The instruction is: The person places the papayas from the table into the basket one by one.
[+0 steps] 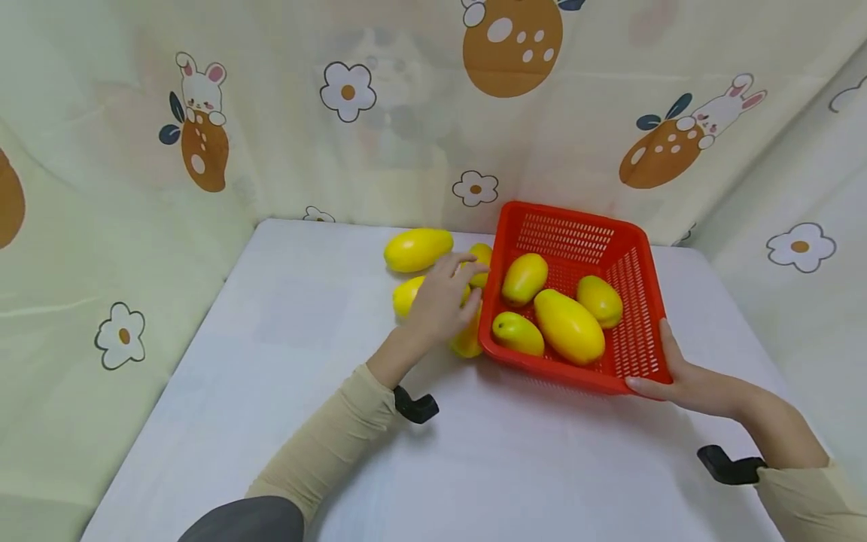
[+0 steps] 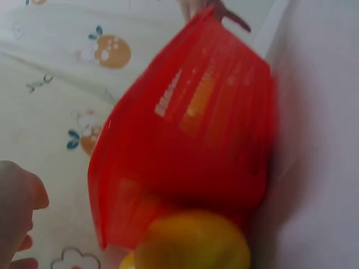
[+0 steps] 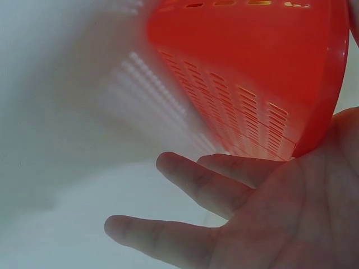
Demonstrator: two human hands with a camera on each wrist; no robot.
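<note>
Fruits lie around left hand, fingers parted; right hand, fingers straight, touches basket.

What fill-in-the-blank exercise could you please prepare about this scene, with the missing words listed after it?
1. The basket is ____ in colour.
2. Inside it lie ____ fruits.
3. In the head view, the loose fruits lie to the ____ of the basket.
4. The person's ____ grip holds the basket by its near corner.

Missing words: red; four; left; right.
</note>
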